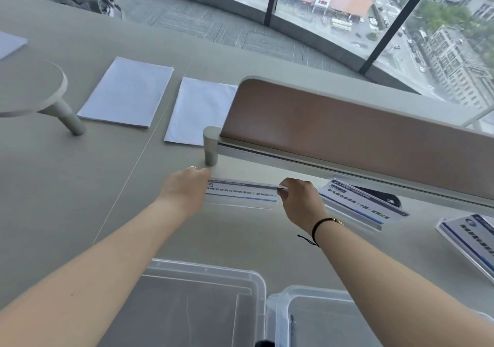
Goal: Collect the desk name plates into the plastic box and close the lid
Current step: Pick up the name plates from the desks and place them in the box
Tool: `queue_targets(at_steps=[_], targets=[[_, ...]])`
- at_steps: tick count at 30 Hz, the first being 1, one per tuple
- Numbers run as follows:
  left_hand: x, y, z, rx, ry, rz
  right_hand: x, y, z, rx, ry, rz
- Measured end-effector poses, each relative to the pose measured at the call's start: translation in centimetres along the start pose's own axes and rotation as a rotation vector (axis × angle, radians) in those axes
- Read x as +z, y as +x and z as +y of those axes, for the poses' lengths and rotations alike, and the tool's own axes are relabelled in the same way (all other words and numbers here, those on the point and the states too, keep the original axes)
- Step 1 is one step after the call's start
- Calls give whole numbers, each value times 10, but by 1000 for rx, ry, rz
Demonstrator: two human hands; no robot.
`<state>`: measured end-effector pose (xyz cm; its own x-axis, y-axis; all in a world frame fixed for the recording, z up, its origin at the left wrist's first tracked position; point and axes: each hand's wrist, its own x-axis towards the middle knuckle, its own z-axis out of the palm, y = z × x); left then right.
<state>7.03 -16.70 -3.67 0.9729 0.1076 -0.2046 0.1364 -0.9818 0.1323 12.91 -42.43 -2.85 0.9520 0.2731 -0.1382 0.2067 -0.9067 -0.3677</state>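
A clear acrylic name plate (242, 192) with a white and blue card stands on the grey desk under the brown divider. My left hand (184, 186) grips its left end and my right hand (299, 199) pinches its right top corner. A second name plate (361, 202) stands to the right, and a third (473, 237) lies at the right edge. At the bottom, the clear plastic lid (203, 301) lies flat on the left, partly under my left forearm. The open plastic box (320, 317) sits beside it on the right.
A brown divider panel (347, 138) on a grey post (210, 146) runs across the desk just behind the plates. Two white paper stacks (128, 91) (197, 110) lie further back. A round grey stand (29, 87) is at left. Windows lie beyond.
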Motion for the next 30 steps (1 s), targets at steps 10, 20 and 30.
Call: queue_targets(at_steps=[10,20,30], targets=[[-63,-103,99,-79,-15,276,-88,-65,41,-83,207,50],[-119,-236,238,-122,9,421,-197,-162,104,-215,280,95],[-88,-333,303,-119,-300,355,-233,-224,143,-266,119,64]])
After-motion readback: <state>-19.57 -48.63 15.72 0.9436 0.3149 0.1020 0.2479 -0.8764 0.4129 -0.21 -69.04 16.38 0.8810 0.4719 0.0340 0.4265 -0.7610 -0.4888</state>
